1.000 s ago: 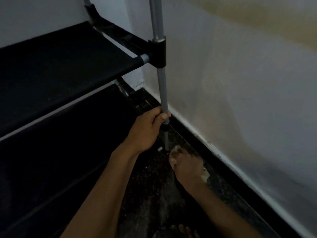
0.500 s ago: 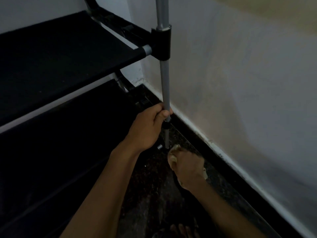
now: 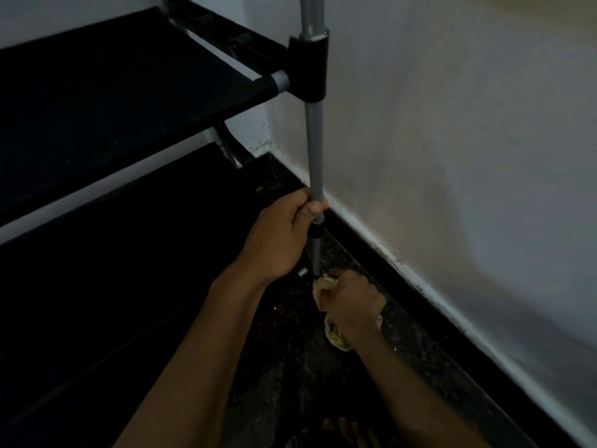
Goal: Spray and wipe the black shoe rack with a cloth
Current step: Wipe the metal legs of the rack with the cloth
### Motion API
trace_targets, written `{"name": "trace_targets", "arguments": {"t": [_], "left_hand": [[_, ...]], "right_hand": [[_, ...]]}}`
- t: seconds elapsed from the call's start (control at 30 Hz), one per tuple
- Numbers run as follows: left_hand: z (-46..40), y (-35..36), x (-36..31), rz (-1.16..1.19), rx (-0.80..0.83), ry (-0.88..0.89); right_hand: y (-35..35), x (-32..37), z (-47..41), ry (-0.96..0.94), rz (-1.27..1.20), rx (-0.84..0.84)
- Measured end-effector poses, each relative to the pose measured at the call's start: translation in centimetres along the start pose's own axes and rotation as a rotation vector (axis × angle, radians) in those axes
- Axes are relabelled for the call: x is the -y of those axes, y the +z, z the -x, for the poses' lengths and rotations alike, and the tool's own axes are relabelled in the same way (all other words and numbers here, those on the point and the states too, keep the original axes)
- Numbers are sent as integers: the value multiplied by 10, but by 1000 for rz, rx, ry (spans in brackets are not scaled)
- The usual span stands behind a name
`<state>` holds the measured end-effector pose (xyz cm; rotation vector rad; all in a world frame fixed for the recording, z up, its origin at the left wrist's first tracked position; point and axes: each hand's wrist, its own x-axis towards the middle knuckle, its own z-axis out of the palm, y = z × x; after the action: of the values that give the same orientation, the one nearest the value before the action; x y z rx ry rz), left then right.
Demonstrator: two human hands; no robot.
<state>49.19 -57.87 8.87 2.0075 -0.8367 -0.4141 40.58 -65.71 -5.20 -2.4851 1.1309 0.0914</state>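
Two hands at my shoe rack [image 3: 129, 92], left hand [image 3: 277, 240] gripping the grey upright pole [image 3: 314, 140], right hand [image 3: 350, 302] clutching a yellowish cloth [image 3: 336, 334] at the pole's foot, no legible writing.

- The left hand [image 3: 277, 236] grips the grey pole [image 3: 315, 150] of the black shoe rack [image 3: 113, 85].
- The right hand [image 3: 350, 300] presses a crumpled cloth [image 3: 336, 334] at the pole's foot, on the dark floor [image 3: 290, 367].

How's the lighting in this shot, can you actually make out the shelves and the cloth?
Head view: dim overall; the black shelves merge into near-solid shadow, the white wall is the brightest area, the cloth in the right hand shows only as pale, soft edges, and straight lines bow slightly from the wide lens.
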Motion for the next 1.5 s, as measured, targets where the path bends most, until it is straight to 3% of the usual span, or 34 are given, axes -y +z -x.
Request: {"name": "trace_targets", "arguments": {"t": [0.13, 0.17, 0.27, 0.33, 0.6, 0.7, 0.9, 1.1, 1.23, 1.37, 1.5], "left_hand": [[2, 1, 1, 9, 8, 7], [2, 1, 1, 10, 9, 6], [2, 1, -1, 10, 7, 3], [2, 1, -2, 15, 6, -6], [3, 2, -3, 18, -25, -9], [4, 3, -2, 13, -37, -2], [3, 1, -3, 7, 0, -23], [3, 2, 0, 16, -17, -17], [1, 2, 1, -10, -14, -24], [2, 3, 1, -15, -27, -6], [2, 4, -1, -5, -20, -35]], "right_hand": [[-3, -13, 4, 145, -96, -147], [-2, -18, 7, 98, -113, -186], [8, -21, 20, -303, -84, -250], [9, -14, 19, -318, -66, -175], [-9, -2, -15, 32, 129, 82], [-20, 4, -25, -32, 235, 175], [-1, 12, -3, -165, 120, 6], [-8, 21, -22, -135, 309, 210], [0, 14, -5, -217, 222, 15], [-5, 15, -15, -169, 247, 89], [-3, 10, -6, -260, 195, -80]]}}
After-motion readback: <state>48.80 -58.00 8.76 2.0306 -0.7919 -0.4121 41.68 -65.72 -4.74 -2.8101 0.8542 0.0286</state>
